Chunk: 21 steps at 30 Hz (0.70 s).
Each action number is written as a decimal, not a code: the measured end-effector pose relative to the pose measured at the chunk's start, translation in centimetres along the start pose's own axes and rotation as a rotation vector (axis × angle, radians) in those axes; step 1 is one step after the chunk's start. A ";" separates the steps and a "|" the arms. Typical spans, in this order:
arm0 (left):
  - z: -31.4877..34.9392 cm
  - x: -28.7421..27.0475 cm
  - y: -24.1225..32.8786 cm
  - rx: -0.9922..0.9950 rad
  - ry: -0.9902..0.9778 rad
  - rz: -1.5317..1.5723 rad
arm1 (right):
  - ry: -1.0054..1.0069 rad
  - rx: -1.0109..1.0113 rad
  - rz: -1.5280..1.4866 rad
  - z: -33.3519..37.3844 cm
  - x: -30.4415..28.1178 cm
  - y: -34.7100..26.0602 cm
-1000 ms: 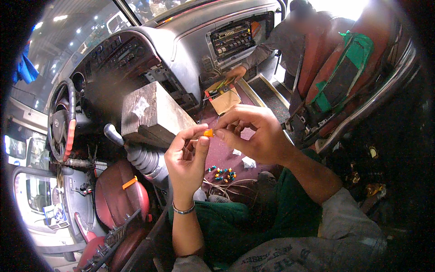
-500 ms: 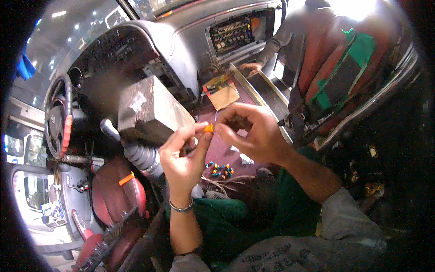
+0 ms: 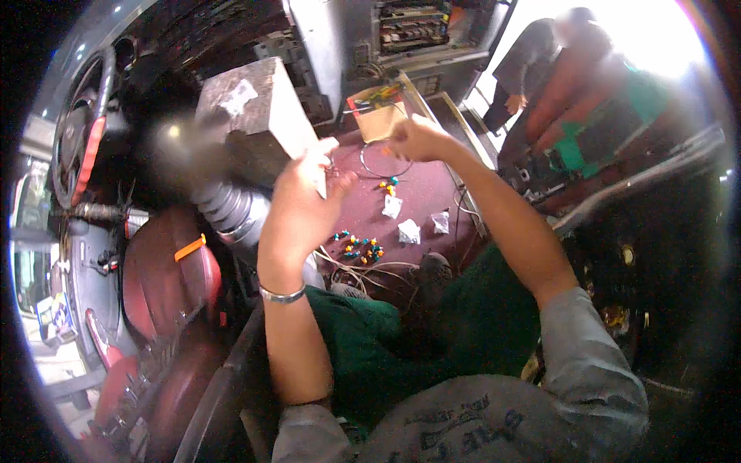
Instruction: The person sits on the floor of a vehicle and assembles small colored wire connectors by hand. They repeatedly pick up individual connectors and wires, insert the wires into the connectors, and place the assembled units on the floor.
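My right hand (image 3: pixel 421 141) is closed beyond the small pieces, just in front of the cardboard box. A small orange piece (image 3: pixel 388 152) shows at its fingertips, blurred. My left hand (image 3: pixel 302 204) is raised beside the wooden block, its thumb apart from the fingers; I make out nothing held in it. Below the hands, several small orange-and-teal pieces (image 3: pixel 361 248), like little bulbs in sockets, lie in a loose group on the dark red floor (image 3: pixel 359 204). A smaller group of such pieces (image 3: pixel 387 187) lies farther off, next to small clear plastic bags (image 3: pixel 409 231).
A big wooden block (image 3: pixel 251 108) stands at left by the gear lever boot (image 3: pixel 231 208). The cardboard box (image 3: pixel 378 122) has tools on it. Loose pale wires (image 3: pixel 363 272) lie near my shoes. Another person (image 3: pixel 525 65) stands by the red seat at right.
My hands have parted: the right has moved away toward the cardboard box, the left has drawn back from the orange piece. The view has tipped down, and the other person has moved back.
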<state>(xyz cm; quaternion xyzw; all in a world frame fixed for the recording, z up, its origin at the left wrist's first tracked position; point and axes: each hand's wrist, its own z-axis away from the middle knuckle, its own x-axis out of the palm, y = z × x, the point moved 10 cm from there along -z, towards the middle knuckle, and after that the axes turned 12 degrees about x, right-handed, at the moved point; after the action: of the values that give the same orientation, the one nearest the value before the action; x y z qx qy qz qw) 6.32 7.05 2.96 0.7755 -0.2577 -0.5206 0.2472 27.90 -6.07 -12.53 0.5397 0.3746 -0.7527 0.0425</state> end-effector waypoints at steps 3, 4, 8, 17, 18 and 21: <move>2.1 3.1 -4.1 -0.155 -0.262 0.101 | -0.504 0.232 0.058 -4.5 11.1 6.8; 2.0 4.0 -3.9 -0.178 -0.300 0.098 | -0.502 0.398 0.004 -4.7 13.1 12.3; 1.4 3.4 -3.8 -0.254 -0.331 0.042 | -0.255 0.594 0.182 -5.4 20.5 23.7; 1.9 3.4 -4.4 -0.273 -0.316 -0.005 | 0.080 0.711 -0.190 -5.1 29.8 26.7; 2.1 3.6 -4.8 -0.288 -0.323 0.011 | 0.066 0.679 -0.240 -5.5 29.9 25.5; 1.7 4.4 -4.9 -0.252 -0.357 0.093 | 0.232 0.636 -0.228 -4.3 27.2 30.1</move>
<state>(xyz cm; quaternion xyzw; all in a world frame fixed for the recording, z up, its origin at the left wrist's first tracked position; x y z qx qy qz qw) 6.85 7.56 -3.79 0.6214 -0.2656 -0.6657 0.3165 34.08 -15.79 -51.69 0.5625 0.1818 -0.7653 -0.2547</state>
